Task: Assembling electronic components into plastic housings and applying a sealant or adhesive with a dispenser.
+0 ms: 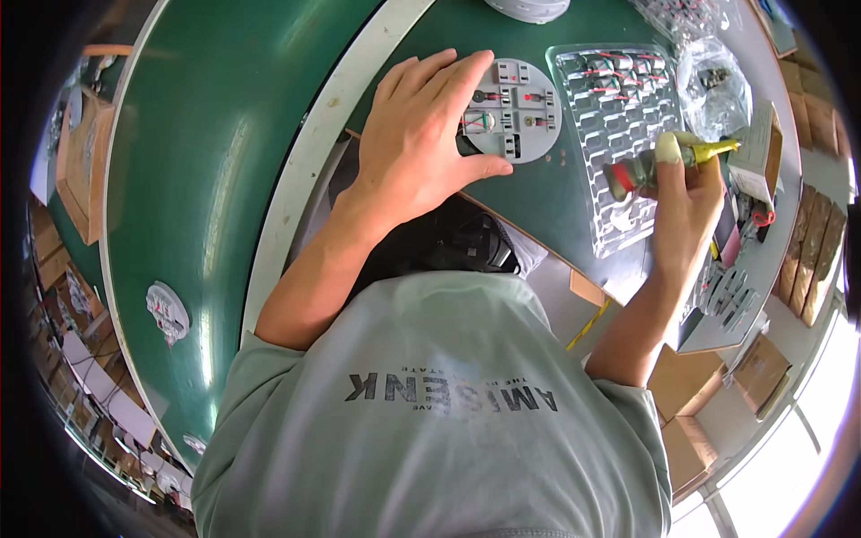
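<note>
My left hand (421, 134) spans the left side of a round grey plastic housing (538, 134), thumb at its near edge and fingers at its far edge. Small components with red and black parts and wires sit in its compartments; the hand hides its left part. In my right hand (686, 202) is a small squeeze bottle (644, 170) with a red band and a yellow tapered nozzle, which points right. Pale covers show on fingertips of that hand. The bottle is over the right part of a clear plastic tray (592, 152), whose far end holds several small wired parts.
A clear bag (715, 85) of small dark parts lies beyond the tray, beside an open cardboard box (758, 157). Another round white part (529, 7) lies at the far edge. To the left runs a green belt (215, 179) carrying a round white assembly (168, 312).
</note>
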The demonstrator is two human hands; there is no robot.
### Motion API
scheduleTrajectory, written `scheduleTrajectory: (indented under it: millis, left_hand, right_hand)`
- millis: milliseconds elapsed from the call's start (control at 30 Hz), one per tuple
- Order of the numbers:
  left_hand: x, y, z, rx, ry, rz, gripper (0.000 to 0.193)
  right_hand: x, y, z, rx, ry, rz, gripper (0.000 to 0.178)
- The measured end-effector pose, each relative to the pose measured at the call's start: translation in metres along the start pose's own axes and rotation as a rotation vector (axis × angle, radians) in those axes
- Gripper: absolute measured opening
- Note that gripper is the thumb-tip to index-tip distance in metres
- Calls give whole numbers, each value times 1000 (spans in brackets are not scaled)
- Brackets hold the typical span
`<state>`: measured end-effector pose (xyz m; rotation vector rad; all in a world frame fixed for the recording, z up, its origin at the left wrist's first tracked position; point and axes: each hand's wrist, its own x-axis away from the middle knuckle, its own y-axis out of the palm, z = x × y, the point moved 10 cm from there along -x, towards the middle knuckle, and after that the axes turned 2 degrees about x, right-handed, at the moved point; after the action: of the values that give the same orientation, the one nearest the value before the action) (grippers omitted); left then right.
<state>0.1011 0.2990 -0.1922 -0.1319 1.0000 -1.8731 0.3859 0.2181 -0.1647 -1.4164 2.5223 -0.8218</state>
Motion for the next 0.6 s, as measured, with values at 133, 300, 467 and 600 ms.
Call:
scheduleTrajectory:
  millis: [133, 300, 467, 600]
  left_hand:
    - [-4, -3, -7, 5, 16, -7, 111]
    - [1, 1, -20, -5, 15, -34, 112]
    - [-1, -1, -21, -64, 33, -13, 112]
    - [-4, -1, -19, -62, 26, 1, 111]
  right_hand:
    - [8, -8, 21, 376, -12, 167, 46]
    - [33, 56, -71, 606, -830, 182, 27]
    - [12, 124, -66, 246, -702, -341, 19]
    - [5, 135, -69, 285, -734, -456, 18]
